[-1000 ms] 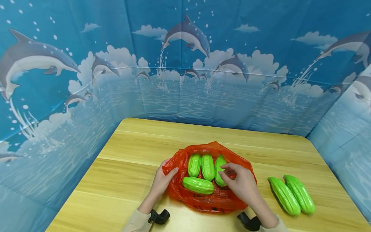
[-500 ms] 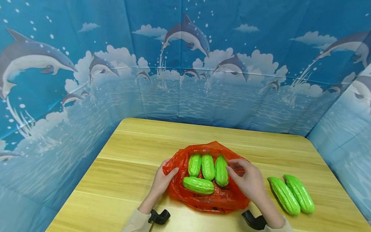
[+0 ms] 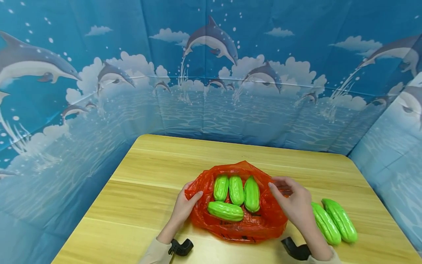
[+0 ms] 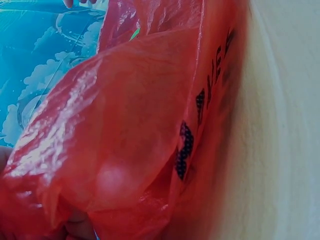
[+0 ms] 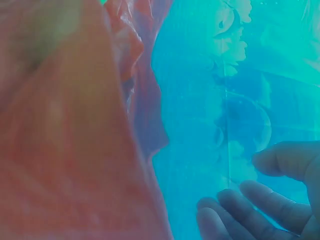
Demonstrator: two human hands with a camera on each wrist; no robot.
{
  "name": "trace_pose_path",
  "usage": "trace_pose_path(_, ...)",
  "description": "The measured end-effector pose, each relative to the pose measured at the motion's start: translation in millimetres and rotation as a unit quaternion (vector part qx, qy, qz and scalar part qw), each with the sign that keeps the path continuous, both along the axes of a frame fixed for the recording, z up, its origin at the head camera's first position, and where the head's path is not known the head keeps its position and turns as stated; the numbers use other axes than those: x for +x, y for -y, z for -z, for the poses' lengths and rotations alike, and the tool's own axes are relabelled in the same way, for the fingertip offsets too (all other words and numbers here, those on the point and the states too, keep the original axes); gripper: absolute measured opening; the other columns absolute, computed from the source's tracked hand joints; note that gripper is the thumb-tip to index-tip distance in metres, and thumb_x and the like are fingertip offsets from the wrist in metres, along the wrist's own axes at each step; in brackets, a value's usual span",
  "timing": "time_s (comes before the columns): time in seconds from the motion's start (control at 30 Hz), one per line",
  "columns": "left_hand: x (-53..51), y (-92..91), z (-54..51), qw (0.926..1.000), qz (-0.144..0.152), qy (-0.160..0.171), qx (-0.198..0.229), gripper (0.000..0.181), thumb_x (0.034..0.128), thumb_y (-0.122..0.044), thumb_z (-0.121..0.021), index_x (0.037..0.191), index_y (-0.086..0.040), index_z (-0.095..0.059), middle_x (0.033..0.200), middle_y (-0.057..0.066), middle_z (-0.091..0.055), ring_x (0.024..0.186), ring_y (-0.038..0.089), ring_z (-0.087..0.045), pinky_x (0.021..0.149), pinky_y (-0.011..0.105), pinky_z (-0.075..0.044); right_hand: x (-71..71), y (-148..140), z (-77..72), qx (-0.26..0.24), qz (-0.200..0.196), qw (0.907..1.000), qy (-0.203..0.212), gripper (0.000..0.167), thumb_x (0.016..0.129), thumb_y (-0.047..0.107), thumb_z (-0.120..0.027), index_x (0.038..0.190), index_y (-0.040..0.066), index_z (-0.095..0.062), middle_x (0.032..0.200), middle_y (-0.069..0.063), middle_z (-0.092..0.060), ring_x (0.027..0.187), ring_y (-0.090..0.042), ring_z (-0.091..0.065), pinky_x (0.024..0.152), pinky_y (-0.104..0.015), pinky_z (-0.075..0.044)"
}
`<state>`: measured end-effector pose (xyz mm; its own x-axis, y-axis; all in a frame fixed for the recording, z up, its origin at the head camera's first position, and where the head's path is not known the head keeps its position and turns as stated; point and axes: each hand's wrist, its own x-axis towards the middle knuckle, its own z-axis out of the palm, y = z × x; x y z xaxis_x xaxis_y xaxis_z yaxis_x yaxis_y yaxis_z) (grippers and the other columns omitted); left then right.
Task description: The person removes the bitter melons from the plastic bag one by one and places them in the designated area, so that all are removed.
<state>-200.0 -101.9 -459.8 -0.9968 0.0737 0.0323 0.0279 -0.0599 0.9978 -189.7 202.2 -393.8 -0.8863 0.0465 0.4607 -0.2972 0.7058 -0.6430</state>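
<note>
A red plastic bag (image 3: 244,229) lies with its mouth spread on the table, printed in black. Inside it are several green bitter melons; one (image 3: 225,211) lies crosswise in front, and another (image 3: 252,194) lies lengthwise at the right. My left hand (image 3: 185,203) grips the bag's left rim, thumb on the inside. Part of that hand is hidden behind the film in the left wrist view. At the bag's right rim, my right hand (image 3: 295,201) is held with relaxed, slightly bent fingers and nothing between them. The right wrist view shows its fingers (image 5: 280,202) apart from the red film.
Two more bitter melons (image 3: 340,220) lie side by side on the wooden table (image 3: 145,176), right of the bag; my right forearm partly covers the nearer one. A blue dolphin-print curtain (image 3: 204,110) hangs behind the table and along both sides.
My right hand has moved away from the rightmost bitter melon in the bag, rightward to the bag's rim. That melon now lies uncovered. The left hand has stayed at its rim.
</note>
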Motion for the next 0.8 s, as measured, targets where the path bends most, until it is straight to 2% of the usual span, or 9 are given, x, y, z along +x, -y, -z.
trace_pose_path(0.07,0.5,0.2,-0.7,1.0000,0.001,-0.002,-0.001,0.045,0.0930,-0.007,-0.059,0.131,0.008,-0.041,0.126,0.025,-0.052,0.111,0.034,-0.054,0.091,0.037,-0.047,-0.4,-3.1,-0.8,-0.007,0.007,0.9999,-0.009,0.019,0.086,0.016,-0.071,0.101,0.005,-0.070,0.085,-0.002,-0.069,0.073,-0.011,-0.063,0.063,-0.012,-0.048)
trace_pose_path(0.33,0.4,-0.5,-1.1,1.0000,-0.003,0.003,0.000,0.045,0.0926,-0.006,-0.060,0.131,0.008,-0.042,0.125,0.025,-0.052,0.110,0.032,-0.054,0.091,0.035,-0.047,0.6,-15.6,-4.0,-0.023,0.035,0.9986,-0.033,0.017,0.084,0.014,-0.073,0.100,0.007,-0.071,0.085,-0.003,-0.070,0.073,0.004,-0.059,0.064,-0.013,-0.049)
trace_pose_path(0.57,-9.7,2.2,24.5,0.9999,-0.008,0.005,0.009,0.047,0.0917,-0.010,-0.063,0.133,0.003,-0.043,0.125,0.019,-0.054,0.110,0.030,-0.055,0.091,0.037,-0.047,2.8,-24.1,-5.0,-0.042,0.074,0.9961,-0.021,0.018,0.085,0.017,-0.072,0.099,0.007,-0.071,0.089,-0.003,-0.069,0.074,0.007,-0.056,0.064,-0.010,-0.046)
trace_pose_path(0.67,-11.6,2.3,29.5,0.9999,-0.010,-0.001,0.007,0.049,0.0915,-0.015,-0.064,0.133,0.001,-0.044,0.125,0.017,-0.054,0.110,0.027,-0.055,0.090,0.035,-0.048,2.8,-27.6,-4.4,-0.046,0.089,0.9949,-0.015,0.018,0.086,0.018,-0.071,0.099,0.007,-0.071,0.090,-0.003,-0.069,0.075,0.007,-0.055,0.065,-0.010,-0.045)
trace_pose_path(0.8,-12.5,2.1,30.7,0.9999,-0.011,-0.010,0.006,0.050,0.0910,-0.019,-0.065,0.132,0.001,-0.044,0.125,0.017,-0.055,0.108,0.026,-0.056,0.089,0.034,-0.048,1.9,-33.6,-3.7,-0.050,0.102,0.9933,-0.020,0.018,0.085,0.017,-0.072,0.099,0.006,-0.071,0.087,-0.005,-0.069,0.073,0.009,-0.054,0.063,-0.009,-0.044)
